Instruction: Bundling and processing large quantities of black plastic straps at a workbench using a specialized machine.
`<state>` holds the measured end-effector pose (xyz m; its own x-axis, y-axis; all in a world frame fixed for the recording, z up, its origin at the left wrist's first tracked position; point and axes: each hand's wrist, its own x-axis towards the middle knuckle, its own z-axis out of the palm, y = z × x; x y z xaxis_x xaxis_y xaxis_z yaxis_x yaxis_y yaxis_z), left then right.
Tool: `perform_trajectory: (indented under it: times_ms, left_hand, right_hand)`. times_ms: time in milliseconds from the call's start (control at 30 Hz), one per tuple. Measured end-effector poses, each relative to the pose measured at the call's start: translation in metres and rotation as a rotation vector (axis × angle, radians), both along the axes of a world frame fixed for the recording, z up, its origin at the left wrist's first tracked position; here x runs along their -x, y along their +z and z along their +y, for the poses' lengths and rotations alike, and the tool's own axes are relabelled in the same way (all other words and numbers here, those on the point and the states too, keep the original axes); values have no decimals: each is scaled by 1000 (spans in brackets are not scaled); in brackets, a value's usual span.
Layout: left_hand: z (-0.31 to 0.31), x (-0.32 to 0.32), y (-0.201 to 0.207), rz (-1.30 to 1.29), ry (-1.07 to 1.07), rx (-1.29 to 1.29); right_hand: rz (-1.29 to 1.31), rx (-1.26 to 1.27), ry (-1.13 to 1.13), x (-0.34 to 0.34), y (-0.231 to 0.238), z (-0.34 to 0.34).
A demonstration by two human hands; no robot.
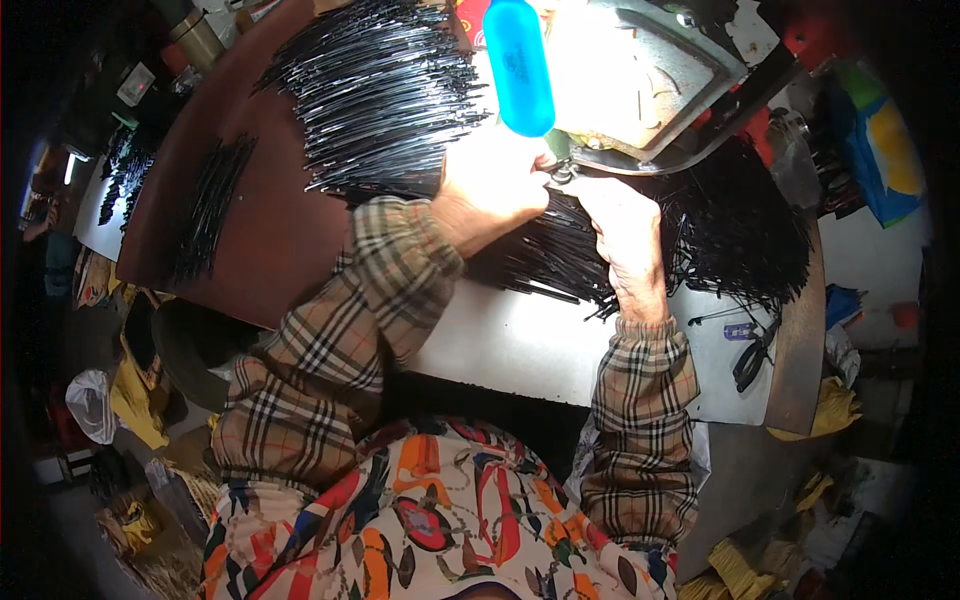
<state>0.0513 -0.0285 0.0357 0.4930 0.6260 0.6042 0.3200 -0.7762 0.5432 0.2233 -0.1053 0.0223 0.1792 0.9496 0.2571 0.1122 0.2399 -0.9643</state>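
Beneath a bright lamp glare, my left hand [495, 185] is closed, its fingertips up against a small metal part [565, 172] at the front of a machine [665, 90]. From the other side, my right hand [625, 230] pinches at the same spot, fingers pressed together. Glare and the fingers conceal what either holds. A bright blue rounded bar [520, 70] stands just above my fingertips. A large pile of thin black rods [390, 110] lies by my left hand. More black rods [550, 255] lie beneath and between my hands.
A tangled heap of black rods [745, 225] lies right of my right hand. Black-handled pliers [752, 362] and a small purple item [738, 331] rest near the table's right edge. A smaller bundle of rods [212, 205] lies on the brown tabletop [270, 230] at left.
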Motion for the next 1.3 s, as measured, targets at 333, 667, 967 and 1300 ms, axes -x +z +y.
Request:
perform_trajectory:
  times_ms: [333,667,967,1300]
  left_hand:
    - [-5,38,11,-673,-506,1167]
    - [-70,12,-6,-754,-336,1278]
    - [24,71,-12,51,339,-16]
    - [29,71,-30,206,384,-119]
  right_hand:
    - [360,32,289,2,15,-15]
    - [855,117,125,31,-4,-32]
    - [637,116,36,11,0,-29]
    - [516,213,-22,15,-2,-30]
